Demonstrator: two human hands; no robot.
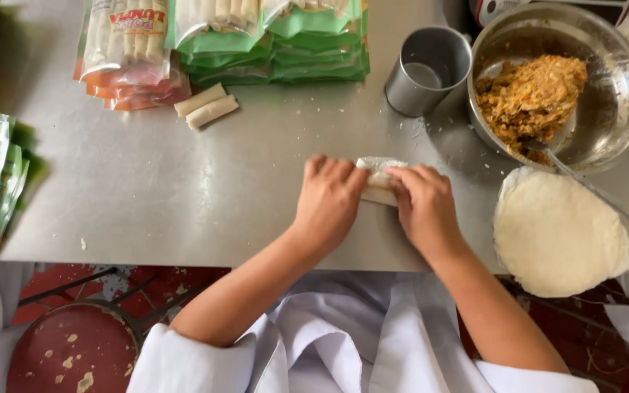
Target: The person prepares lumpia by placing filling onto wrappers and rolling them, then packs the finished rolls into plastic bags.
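Head view: two hands press one roll at the table's middle, left hand and right hand both grasping it, fingers hiding most of it. Two finished rolls lie beside stacked packets, cut off above. One bowl holds filling; one cup holds water; one wrapper stack.
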